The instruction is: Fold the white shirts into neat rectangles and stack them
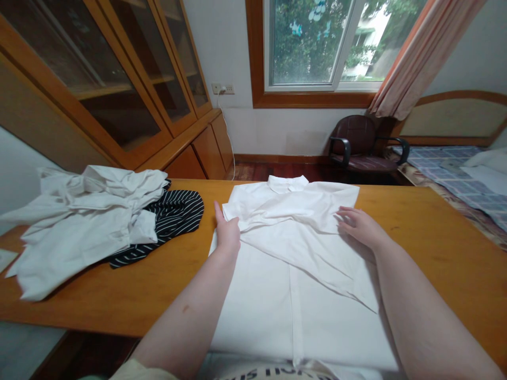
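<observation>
A white collared shirt [261, 306] lies spread on the wooden table, its collar toward the far edge. One sleeve or fold of its cloth runs slantwise across the upper part, creased in the middle. At the shirt's left edge my left hand [228, 231] is closed on the cloth, thumb on top and one finger stretched out beside it; the other fingers are hidden. Over on the right side, my right hand [364, 227] is open, its fingers stretched out and resting at the edge of the fabric. The shirt's lower end reaches down to my body.
Crumpled white clothes [87, 211] and a black striped garment [178, 211] lie on the left of the wooden table [435, 253]. Beyond it stand a glass-door cabinet [186, 132], an armchair [356, 137] below the window, and a bed [447, 163] at the right.
</observation>
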Demonstrator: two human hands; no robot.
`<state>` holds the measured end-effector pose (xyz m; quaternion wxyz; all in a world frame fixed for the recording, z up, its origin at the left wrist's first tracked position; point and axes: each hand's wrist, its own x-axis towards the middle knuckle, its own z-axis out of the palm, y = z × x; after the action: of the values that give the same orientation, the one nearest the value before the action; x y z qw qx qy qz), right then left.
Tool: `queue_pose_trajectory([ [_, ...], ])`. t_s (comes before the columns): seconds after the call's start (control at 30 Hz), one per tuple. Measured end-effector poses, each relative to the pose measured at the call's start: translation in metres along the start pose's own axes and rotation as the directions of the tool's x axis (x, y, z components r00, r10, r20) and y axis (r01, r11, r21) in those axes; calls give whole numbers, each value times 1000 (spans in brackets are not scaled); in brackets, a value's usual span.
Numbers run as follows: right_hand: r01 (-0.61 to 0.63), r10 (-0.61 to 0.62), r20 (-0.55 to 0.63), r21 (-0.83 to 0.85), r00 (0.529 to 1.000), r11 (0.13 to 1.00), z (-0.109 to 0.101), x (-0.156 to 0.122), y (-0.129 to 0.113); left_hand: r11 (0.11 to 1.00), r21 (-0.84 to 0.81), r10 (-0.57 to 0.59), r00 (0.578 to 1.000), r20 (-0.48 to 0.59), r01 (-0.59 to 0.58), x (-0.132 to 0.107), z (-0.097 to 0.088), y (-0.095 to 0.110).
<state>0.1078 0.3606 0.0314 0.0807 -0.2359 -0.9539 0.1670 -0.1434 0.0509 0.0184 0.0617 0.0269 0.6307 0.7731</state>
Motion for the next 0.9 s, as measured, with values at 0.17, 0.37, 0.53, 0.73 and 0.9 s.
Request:
queue_pose_trajectory([
  [0.17,13,-7,94,-62,996,998,6,-1,-4,955,-258,-145,989,17,144,-6,7,15],
  [0.37,-23,37,98,-138,994,990,24,1,-26,857,-466,-266,963,-34,220,-8,11,22],
  [0.53,7,-12,-31,-161,999,987,23,6,-27,790,-604,-161,987,-29,111,-3,11,19],
  [0.73,23,-40,-86,-194,996,981,9,8,-22,797,-592,-180,983,-43,120,2,9,15],
  [0.9,36,-46,-46,-196,998,980,5,8,-23,853,-508,-203,973,-113,119,3,8,10],
])
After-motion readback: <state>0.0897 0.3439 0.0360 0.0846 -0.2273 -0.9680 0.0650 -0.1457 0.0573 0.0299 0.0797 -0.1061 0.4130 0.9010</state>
